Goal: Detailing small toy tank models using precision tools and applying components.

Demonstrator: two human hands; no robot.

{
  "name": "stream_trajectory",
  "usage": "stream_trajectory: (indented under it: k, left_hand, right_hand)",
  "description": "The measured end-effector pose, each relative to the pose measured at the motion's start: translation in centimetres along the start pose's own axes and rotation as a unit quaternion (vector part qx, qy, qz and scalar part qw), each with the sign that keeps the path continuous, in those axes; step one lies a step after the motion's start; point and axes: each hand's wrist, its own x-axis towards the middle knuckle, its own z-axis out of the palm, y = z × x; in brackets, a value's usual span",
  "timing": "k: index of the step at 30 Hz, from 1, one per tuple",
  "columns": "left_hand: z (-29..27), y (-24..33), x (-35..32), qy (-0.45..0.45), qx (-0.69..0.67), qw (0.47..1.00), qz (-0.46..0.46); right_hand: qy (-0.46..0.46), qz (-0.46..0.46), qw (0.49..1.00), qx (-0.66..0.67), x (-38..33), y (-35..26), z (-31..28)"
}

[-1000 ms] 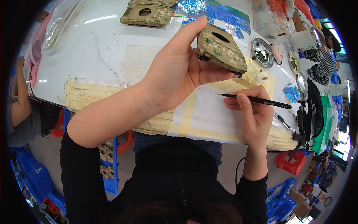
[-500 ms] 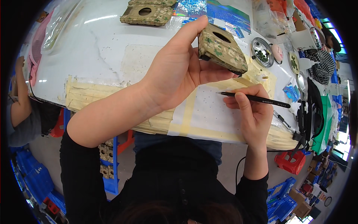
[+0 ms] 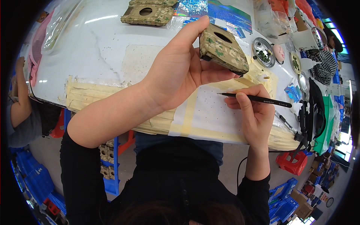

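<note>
My left hand (image 3: 180, 65) is raised above the table, its fingers and thumb closed round a camouflage-patterned model tank hull (image 3: 225, 50). The hull is tilted, and its round hole shows on the upper face. Lower and to the right, my right hand (image 3: 257, 112) pinches a slim black pen-shaped tool (image 3: 262, 99). The tool's fine point aims left, over a white sheet of paper (image 3: 206, 116) dotted with tiny dark specks; whether the point touches the paper I cannot tell. Two more camouflage hulls (image 3: 148, 17) lie at the far side of the table.
Round metal dishes (image 3: 263, 52) with small dark green pieces stand to the right, beside a pink rounded object (image 3: 278, 53). Shiny blue holographic sheets (image 3: 228, 15) lie at the back. A black-handled tool (image 3: 283, 120) rests near my right hand. Another person's arm (image 3: 20, 97) is at the far left.
The black tool has rolled slightly between my right fingers. My left hand and the hull stay in place.
</note>
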Motion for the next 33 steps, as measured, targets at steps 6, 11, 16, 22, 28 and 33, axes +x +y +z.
stream_trajectory:
  k: [6,11,16,22,28,33]
  left_hand:
    - [0.0,0.0,0.0,0.003,0.0,1.0,0.0]
    - [0.2,0.0,0.0,0.01,0.007,1.0,0.003]
    - [0.1,0.0,0.0,0.002,0.002,1.0,0.005]
    - [0.1,0.1,0.0,0.007,0.012,1.0,0.007]
    - [0.3,-0.1,0.0,0.024,0.014,1.0,-0.001]
    - [0.5,0.0,-0.1,0.025,0.015,1.0,-0.009]
  right_hand:
    - [0.001,-0.001,1.0,0.005,0.0,0.0,0.0]
    - [0.021,0.018,0.999,0.043,-0.1,-0.2,0.1]
    - [0.026,0.012,0.998,0.054,-0.1,-0.3,0.2]
    - [0.042,-0.004,0.997,0.058,-0.1,-0.3,0.2]
    - [0.091,-0.082,0.99,0.063,-0.7,-1.3,-1.1]
    - [0.116,-0.136,0.982,0.062,-0.7,-2.9,-2.0]
